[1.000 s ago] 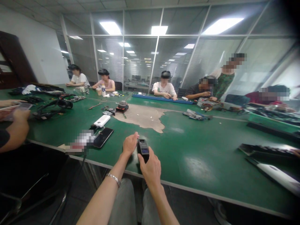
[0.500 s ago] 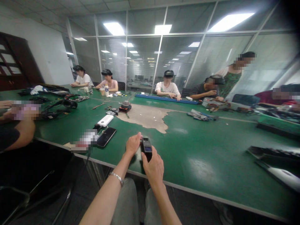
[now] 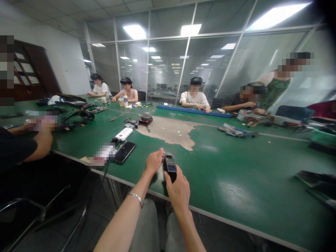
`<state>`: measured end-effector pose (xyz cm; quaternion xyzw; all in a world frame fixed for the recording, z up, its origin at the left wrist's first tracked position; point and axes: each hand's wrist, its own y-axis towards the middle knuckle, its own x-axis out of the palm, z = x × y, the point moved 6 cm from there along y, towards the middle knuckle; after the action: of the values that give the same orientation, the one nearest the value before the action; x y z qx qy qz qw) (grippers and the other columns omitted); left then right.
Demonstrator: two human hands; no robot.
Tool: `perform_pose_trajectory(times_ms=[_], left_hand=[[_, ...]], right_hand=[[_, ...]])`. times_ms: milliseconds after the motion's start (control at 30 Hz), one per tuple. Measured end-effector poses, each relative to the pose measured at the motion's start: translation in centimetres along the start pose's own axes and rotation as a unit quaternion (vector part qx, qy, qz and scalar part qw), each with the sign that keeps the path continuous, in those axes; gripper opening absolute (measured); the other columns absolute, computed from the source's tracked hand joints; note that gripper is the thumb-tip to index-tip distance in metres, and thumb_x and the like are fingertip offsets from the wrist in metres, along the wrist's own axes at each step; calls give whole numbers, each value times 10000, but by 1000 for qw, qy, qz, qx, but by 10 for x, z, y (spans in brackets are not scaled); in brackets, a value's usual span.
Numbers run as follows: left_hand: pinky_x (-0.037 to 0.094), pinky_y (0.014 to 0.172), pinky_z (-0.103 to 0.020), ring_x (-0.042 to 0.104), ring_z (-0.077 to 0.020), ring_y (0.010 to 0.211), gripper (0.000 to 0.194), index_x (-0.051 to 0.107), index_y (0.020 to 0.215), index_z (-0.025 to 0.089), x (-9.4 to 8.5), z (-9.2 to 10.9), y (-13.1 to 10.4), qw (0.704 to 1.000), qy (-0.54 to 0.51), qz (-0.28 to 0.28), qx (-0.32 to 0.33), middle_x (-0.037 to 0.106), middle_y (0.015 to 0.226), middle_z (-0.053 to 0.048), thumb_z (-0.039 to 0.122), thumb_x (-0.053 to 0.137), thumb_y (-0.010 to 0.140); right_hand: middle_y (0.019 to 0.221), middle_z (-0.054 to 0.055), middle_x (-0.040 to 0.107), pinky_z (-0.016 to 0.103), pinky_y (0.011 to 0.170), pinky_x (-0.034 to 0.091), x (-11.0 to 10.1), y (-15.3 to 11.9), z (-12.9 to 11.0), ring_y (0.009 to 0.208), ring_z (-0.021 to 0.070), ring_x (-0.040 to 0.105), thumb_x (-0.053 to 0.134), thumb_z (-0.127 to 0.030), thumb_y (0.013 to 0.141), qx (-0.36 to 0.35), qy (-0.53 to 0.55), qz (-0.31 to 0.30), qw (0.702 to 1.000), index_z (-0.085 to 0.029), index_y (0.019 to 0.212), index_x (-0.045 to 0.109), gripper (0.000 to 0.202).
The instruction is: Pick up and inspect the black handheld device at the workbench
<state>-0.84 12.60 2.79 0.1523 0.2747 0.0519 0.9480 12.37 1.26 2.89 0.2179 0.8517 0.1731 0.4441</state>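
Observation:
Near the table's front edge, a small dark device (image 3: 171, 168) with a little screen stands between my hands. My right hand (image 3: 179, 187) is wrapped round its near end, thumb on the left side and fingers on the right. My left hand (image 3: 154, 161) is closed just left of the device, its fingertips by the device's far end; whether it pinches anything small is hidden. A black phone (image 3: 125, 152) and a white power bank (image 3: 124, 134) lie to the left on the green table (image 3: 204, 178).
Beyond my hands is a bare brown patch (image 3: 170, 131) with a round black-and-orange part (image 3: 145, 119) at its left. Grey tools (image 3: 233, 130) lie to the right. A co-worker's arm (image 3: 42, 145) reaches in at left. Several people sit across the table.
The view has turned a little to the left, so everything appears shifted right. My hands keep the same hold around the device. The standing person at right leans further right.

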Motion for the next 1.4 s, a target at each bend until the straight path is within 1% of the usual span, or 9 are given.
perform_pose_trajectory(times_ms=[233,400,500,600,733,833,1033,1233,1400], left_hand=[[498,736,-262,691,-178,760,674,725,988,246,0,-2,1,1000,-19,2,-5,749,907,-34,602,155,934],[498,728,-263,686,-166,721,667,720,974,242,0,-4,1,1000,-26,5,-6,746,842,-21,591,152,938],[498,726,-261,684,-163,721,669,719,970,235,1,-5,1,1000,-27,9,-6,744,844,-22,597,157,936],[500,719,-262,682,-163,717,676,719,974,231,1,-5,1,1000,-25,6,-10,745,859,-28,600,154,933],[500,724,-262,686,-172,756,689,723,976,233,1,-4,1,1000,-17,1,-14,748,859,-33,607,147,929],[499,722,-257,685,-165,747,687,719,981,239,1,-3,1,1000,-13,-3,-20,750,880,-25,604,139,931],[503,728,-253,686,-152,712,686,715,979,232,2,-1,1,1000,-17,-7,-23,749,906,-21,595,135,936],[513,747,-268,693,-163,723,686,722,965,220,2,1,0,999,-18,-5,-26,751,897,-33,588,143,938],[514,764,-277,695,-165,725,687,723,968,214,4,0,1,999,-19,-1,-28,751,883,-39,582,144,939]], right_hand=[[1177,121,633,371,887,435,-4,8,1,1044,262,593,495,-501,856,22,80,15,996,-169,1305,494,559],[1240,106,605,357,925,430,-28,21,1,1102,242,576,526,-515,836,29,125,65,990,-194,1324,482,586],[1264,100,593,357,927,430,-44,31,17,1099,238,580,535,-522,828,43,113,96,988,-210,1325,482,589],[1236,109,607,378,924,430,-51,37,42,1073,255,590,529,-538,817,50,75,100,991,-196,1303,504,595],[1195,123,623,398,892,441,-49,35,76,1039,283,598,510,-561,812,83,29,89,992,-180,1292,511,613],[1191,130,622,399,875,445,-46,32,88,1018,290,602,493,-565,818,100,15,75,992,-172,1305,498,626],[1160,136,628,379,855,442,-42,29,91,989,280,603,478,-547,825,98,2,57,994,-157,1295,496,611],[1070,159,642,373,865,430,-41,25,89,992,295,586,544,-497,773,64,-34,57,996,-99,1199,544,583],[1166,200,602,388,886,421,-41,26,89,1051,314,564,563,-524,750,74,-41,51,995,-59,1286,475,715]])
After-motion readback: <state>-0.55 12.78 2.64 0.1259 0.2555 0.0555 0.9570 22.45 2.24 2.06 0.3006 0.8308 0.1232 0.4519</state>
